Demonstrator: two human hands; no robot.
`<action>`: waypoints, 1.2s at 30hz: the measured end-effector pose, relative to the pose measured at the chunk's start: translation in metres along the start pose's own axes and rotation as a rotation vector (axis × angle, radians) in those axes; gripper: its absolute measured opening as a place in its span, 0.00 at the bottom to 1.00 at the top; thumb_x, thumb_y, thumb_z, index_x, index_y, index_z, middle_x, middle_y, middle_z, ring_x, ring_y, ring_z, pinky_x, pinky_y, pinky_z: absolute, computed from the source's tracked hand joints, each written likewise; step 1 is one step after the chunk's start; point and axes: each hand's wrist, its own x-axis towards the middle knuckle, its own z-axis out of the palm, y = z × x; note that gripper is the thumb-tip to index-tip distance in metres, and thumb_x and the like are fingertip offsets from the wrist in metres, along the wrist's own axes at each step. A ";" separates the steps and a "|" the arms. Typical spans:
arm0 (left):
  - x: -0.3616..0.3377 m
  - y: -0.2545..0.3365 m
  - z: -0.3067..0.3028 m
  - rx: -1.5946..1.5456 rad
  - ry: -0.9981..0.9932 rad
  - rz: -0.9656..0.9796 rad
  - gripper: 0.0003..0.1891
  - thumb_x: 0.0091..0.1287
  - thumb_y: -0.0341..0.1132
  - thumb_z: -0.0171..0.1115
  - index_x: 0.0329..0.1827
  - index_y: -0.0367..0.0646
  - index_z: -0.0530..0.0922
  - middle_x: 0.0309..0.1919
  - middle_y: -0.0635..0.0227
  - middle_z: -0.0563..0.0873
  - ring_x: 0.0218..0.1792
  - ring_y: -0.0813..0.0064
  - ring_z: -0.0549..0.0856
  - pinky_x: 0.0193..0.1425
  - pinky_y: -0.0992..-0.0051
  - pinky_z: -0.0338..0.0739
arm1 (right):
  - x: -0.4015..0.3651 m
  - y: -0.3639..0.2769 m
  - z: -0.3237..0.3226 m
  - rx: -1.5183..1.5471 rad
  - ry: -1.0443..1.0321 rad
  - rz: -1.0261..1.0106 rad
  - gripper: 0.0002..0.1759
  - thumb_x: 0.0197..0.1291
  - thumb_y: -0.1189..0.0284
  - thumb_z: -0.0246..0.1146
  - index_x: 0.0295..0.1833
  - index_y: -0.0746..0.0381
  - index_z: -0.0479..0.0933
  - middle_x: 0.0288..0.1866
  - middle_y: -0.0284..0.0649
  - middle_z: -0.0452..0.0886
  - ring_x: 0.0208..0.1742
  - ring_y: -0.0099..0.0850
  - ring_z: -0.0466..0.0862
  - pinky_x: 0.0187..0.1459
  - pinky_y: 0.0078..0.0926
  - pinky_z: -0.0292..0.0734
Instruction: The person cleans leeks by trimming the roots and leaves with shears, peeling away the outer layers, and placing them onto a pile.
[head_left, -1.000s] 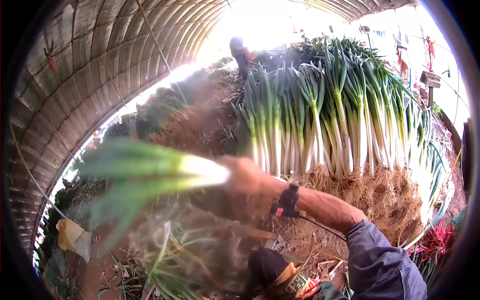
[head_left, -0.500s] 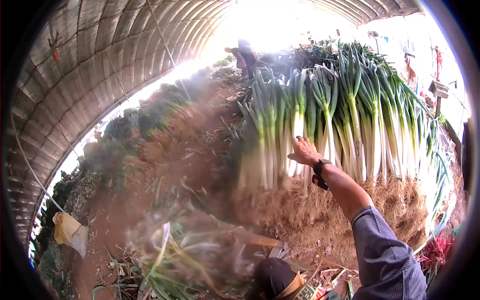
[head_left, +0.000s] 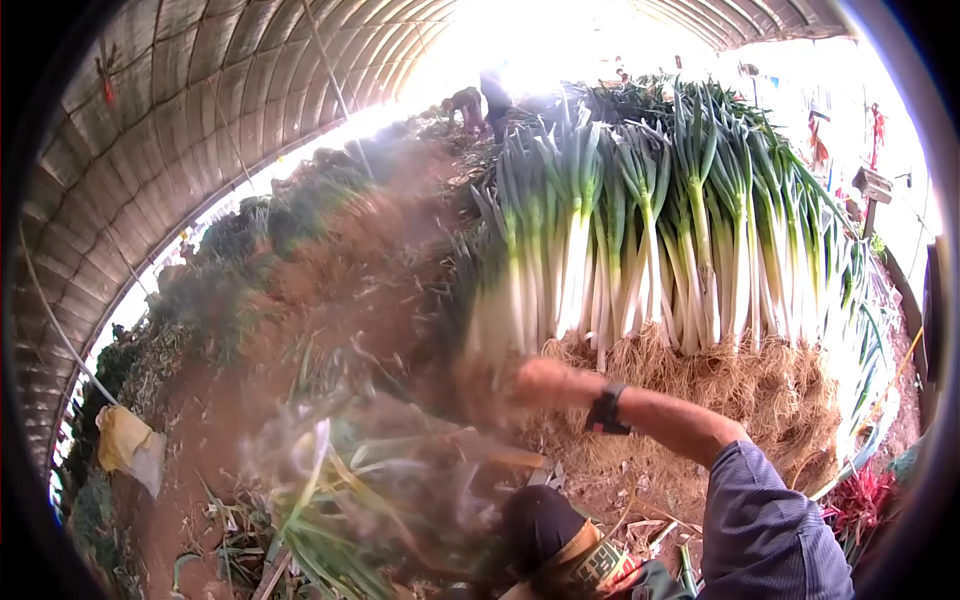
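A dense row of green onions (head_left: 655, 240) stands upright, with white stalks, green tops and shaggy roots (head_left: 720, 390) at the bottom. My right hand (head_left: 540, 383) is in front of the roots at the row's left end, below the white stalks. A dark watch sits on its wrist. Its fingers are smeared by motion and haze, so whether they hold anything is unclear. My left hand does not show. Loose green leaves (head_left: 330, 540) lie on the ground at the lower middle, partly blurred.
Brown soil (head_left: 190, 430) runs along the left, beside a heap of greens (head_left: 220, 270). A yellow and white cloth (head_left: 130, 447) hangs at the left. People (head_left: 494, 98) are in the bright background. Red strands (head_left: 862, 497) lie at the lower right. A dark rounded knee (head_left: 540, 525) shows below.
My right hand has moved down and left, from in front of the white stalks to the root level. The background person at the left now bends lower.
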 end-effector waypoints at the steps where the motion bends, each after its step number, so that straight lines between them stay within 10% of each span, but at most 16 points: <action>1: 0.000 0.000 0.006 -0.035 -0.006 0.000 0.25 0.71 0.50 0.62 0.64 0.41 0.78 0.54 0.53 0.84 0.51 0.61 0.83 0.57 0.62 0.76 | -0.010 -0.018 0.016 -0.023 0.031 -0.168 0.08 0.63 0.69 0.62 0.37 0.61 0.83 0.35 0.44 0.84 0.37 0.37 0.85 0.39 0.35 0.84; 10: -0.054 -0.066 0.060 -0.287 0.000 -0.211 0.22 0.72 0.45 0.62 0.62 0.39 0.78 0.49 0.54 0.86 0.46 0.64 0.84 0.51 0.65 0.78 | -0.045 -0.137 0.199 0.170 -0.056 -0.842 0.13 0.60 0.66 0.64 0.48 0.59 0.80 0.40 0.43 0.83 0.41 0.40 0.86 0.40 0.39 0.83; 19: -0.196 -0.162 0.112 -0.421 0.043 -0.596 0.19 0.73 0.41 0.61 0.60 0.37 0.79 0.45 0.55 0.87 0.41 0.66 0.85 0.45 0.67 0.79 | -0.066 -0.190 0.191 -0.164 -0.130 -0.865 0.22 0.53 0.73 0.65 0.56 0.60 0.77 0.44 0.40 0.83 0.38 0.35 0.87 0.32 0.34 0.85; 26: -0.251 -0.189 0.127 -0.406 0.150 -0.587 0.17 0.73 0.37 0.61 0.58 0.35 0.79 0.41 0.56 0.89 0.37 0.69 0.86 0.41 0.69 0.81 | -0.062 -0.203 0.197 -0.063 -0.409 -0.652 0.21 0.53 0.68 0.63 0.52 0.67 0.76 0.47 0.48 0.78 0.51 0.45 0.81 0.53 0.40 0.80; 27: -0.239 -0.171 0.107 -0.578 0.062 -0.817 0.18 0.73 0.41 0.64 0.58 0.37 0.80 0.39 0.58 0.89 0.35 0.67 0.87 0.41 0.69 0.81 | -0.060 -0.199 0.205 -0.068 -0.425 -0.686 0.21 0.55 0.69 0.63 0.53 0.67 0.74 0.49 0.49 0.78 0.52 0.46 0.81 0.53 0.41 0.79; 36: -0.207 -0.161 0.075 -0.509 0.374 -0.581 0.13 0.76 0.34 0.60 0.59 0.42 0.83 0.25 0.69 0.81 0.25 0.82 0.78 0.31 0.75 0.76 | -0.037 -0.194 0.218 -0.147 -0.324 -0.790 0.10 0.54 0.75 0.65 0.42 0.62 0.76 0.31 0.45 0.80 0.35 0.48 0.82 0.35 0.46 0.73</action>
